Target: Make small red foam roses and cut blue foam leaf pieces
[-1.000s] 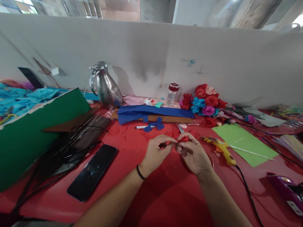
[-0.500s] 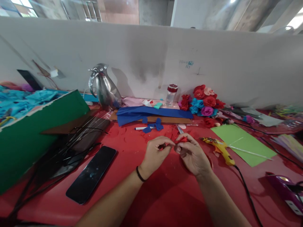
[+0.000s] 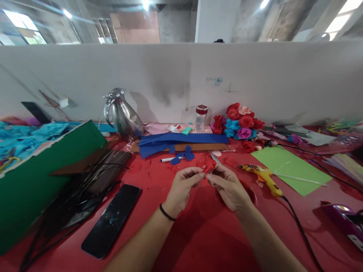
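Between my hands is a small red paper flower [image 3: 209, 165], its folded petals standing above the fingertips. My left hand [image 3: 185, 187] pinches its lower left side with thumb and forefinger. From the right, my right hand [image 3: 228, 185] grips it with thumb and fingers closed. Just behind the flower lie scissors [image 3: 214, 158], mostly hidden by the hand and flower. Blue paper petals [image 3: 187, 153] and a white marker [image 3: 168, 159] rest beyond my left hand. A yellow glue gun [image 3: 263, 177] lies to the right of my right hand.
A black phone [image 3: 112, 221] lies at left, near a green box side [image 3: 53, 177]. Along the wall stand a steel jug [image 3: 126, 117], a red-lidded jar [image 3: 201, 117] and a bunch of paper roses [image 3: 245, 121]. Green paper [image 3: 295, 172] and a purple power strip [image 3: 343, 223] are at right.
My left hand's fingertips have shifted slightly left and turned, and the red flower now shows more plainly above both hands. The view has tilted up a little.
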The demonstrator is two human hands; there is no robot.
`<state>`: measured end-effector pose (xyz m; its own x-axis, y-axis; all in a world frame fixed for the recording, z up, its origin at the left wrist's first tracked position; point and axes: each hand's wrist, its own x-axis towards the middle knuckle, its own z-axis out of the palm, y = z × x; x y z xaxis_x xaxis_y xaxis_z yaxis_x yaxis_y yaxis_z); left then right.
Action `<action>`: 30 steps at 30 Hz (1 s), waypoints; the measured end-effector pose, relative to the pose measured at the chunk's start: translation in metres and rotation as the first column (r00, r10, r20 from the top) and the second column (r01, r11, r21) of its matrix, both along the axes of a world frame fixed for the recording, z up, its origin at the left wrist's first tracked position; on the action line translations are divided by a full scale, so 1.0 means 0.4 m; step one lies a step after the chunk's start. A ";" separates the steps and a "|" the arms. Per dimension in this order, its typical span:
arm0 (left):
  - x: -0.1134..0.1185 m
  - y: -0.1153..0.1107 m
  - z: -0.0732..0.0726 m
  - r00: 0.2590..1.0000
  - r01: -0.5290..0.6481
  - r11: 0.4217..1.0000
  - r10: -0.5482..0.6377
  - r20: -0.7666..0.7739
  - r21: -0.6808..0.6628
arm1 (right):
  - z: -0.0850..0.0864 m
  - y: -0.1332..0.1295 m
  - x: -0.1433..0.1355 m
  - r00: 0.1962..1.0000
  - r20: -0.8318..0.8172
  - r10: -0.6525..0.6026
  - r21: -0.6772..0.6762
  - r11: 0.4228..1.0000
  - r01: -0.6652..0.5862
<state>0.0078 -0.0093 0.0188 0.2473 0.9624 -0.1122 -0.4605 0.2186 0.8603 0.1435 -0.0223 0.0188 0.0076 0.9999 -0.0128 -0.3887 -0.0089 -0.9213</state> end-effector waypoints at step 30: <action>-0.012 0.001 -0.007 0.957 0.263 0.962 -0.251 0.147 -0.070 | -0.002 -0.004 0.007 0.980 -0.016 0.197 0.065 0.979 -0.195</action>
<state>0.0031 -0.0090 0.0160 0.5035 0.8523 -0.1415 -0.4897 0.4164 0.7660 0.1463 -0.0238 0.0179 -0.1883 0.9808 0.0517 -0.4056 -0.0297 -0.9136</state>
